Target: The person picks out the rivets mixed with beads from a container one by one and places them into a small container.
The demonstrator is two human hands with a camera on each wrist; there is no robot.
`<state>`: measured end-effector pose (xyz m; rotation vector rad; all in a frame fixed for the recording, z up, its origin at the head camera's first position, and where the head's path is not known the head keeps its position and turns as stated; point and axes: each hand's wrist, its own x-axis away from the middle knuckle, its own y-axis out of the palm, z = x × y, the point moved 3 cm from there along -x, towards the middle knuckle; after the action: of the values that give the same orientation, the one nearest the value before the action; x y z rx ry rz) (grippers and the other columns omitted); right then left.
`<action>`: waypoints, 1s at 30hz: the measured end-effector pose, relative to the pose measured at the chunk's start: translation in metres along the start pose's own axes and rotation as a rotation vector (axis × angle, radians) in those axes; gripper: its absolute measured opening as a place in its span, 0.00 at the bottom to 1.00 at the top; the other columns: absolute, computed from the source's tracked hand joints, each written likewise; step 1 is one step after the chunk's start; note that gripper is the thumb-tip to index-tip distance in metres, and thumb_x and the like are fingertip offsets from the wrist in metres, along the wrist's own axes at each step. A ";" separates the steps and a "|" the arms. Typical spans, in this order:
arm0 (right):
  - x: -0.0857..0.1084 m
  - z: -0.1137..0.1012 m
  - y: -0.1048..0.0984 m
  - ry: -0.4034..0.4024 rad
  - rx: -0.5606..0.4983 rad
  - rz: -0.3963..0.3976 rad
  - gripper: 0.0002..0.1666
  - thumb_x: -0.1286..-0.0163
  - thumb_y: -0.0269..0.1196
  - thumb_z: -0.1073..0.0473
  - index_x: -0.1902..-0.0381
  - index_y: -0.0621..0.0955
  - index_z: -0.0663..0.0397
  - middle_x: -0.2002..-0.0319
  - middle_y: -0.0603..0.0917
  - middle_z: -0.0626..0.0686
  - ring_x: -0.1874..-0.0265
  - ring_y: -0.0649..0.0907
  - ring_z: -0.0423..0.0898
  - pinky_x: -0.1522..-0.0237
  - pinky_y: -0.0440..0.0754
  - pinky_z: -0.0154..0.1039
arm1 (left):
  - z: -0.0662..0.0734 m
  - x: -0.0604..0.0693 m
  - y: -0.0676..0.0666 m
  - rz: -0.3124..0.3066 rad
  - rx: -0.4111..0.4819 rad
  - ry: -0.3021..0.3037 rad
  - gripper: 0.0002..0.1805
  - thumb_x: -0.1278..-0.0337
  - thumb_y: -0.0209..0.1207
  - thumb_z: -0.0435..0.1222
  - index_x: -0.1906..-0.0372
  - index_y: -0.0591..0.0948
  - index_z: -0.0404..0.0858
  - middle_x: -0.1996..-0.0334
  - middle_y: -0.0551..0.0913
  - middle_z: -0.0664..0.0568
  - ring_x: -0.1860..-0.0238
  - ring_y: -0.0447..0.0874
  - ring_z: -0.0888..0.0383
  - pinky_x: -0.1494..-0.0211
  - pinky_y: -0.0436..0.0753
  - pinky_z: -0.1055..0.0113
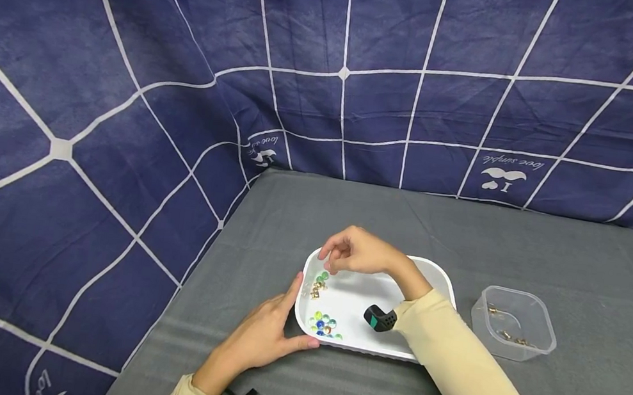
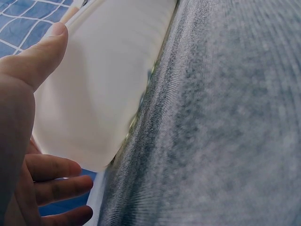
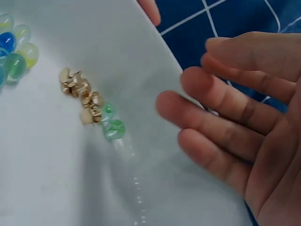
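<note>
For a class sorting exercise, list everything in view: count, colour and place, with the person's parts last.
Tray: one, white, on the grey cloth
Mixed marbles: several, blue, green and yellowish, tray's near left corner
Green marbles: two, green, tray's left end
Gold studs: several, gold, beside the two green marbles
Plastic container: one, clear, right of the tray
Small pieces: a few, gold, inside the container
Tabletop cloth: one, grey, under everything
Backdrop: blue with white grid, behind and left
Wrist devices: two, black, one per wrist
Sleeves: two, cream, forearms
Left hand: one, at tray's left end
Right hand: one, above tray's left end
</note>
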<state>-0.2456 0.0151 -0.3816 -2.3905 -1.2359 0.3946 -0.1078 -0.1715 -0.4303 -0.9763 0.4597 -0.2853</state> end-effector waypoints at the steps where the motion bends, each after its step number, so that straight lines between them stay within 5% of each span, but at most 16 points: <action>1: 0.000 0.001 0.002 0.006 0.012 -0.021 0.11 0.42 0.64 0.71 0.60 0.84 0.68 0.76 0.86 0.48 0.75 0.82 0.44 0.72 0.75 0.30 | 0.000 0.000 0.000 -0.003 0.002 -0.003 0.61 0.50 0.70 0.57 0.23 0.51 0.29 0.40 0.76 0.33 0.43 0.79 0.43 0.44 0.77 0.49; 8: -0.004 0.010 0.014 0.038 0.127 -0.126 0.10 0.40 0.63 0.70 0.60 0.85 0.65 0.80 0.84 0.49 0.84 0.72 0.33 0.80 0.67 0.28 | 0.000 0.001 0.000 -0.001 -0.005 -0.005 0.61 0.51 0.70 0.58 0.23 0.51 0.28 0.40 0.77 0.33 0.43 0.79 0.43 0.43 0.77 0.49; 19: -0.005 0.015 0.019 0.100 0.351 -0.151 0.08 0.39 0.63 0.70 0.63 0.84 0.57 0.86 0.74 0.39 0.85 0.70 0.32 0.78 0.64 0.27 | 0.000 -0.001 0.000 -0.002 0.006 -0.001 0.61 0.51 0.70 0.57 0.23 0.51 0.28 0.39 0.75 0.32 0.41 0.78 0.42 0.42 0.77 0.49; 30: -0.005 0.019 0.027 0.135 0.406 -0.170 0.07 0.42 0.68 0.68 0.65 0.84 0.56 0.86 0.71 0.39 0.86 0.67 0.32 0.81 0.62 0.27 | 0.000 -0.001 0.000 -0.003 0.001 0.008 0.62 0.51 0.70 0.58 0.24 0.51 0.27 0.38 0.75 0.32 0.40 0.77 0.43 0.41 0.76 0.49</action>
<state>-0.2374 0.0009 -0.4110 -1.9230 -1.1607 0.3824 -0.1088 -0.1711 -0.4306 -0.9749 0.4650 -0.2926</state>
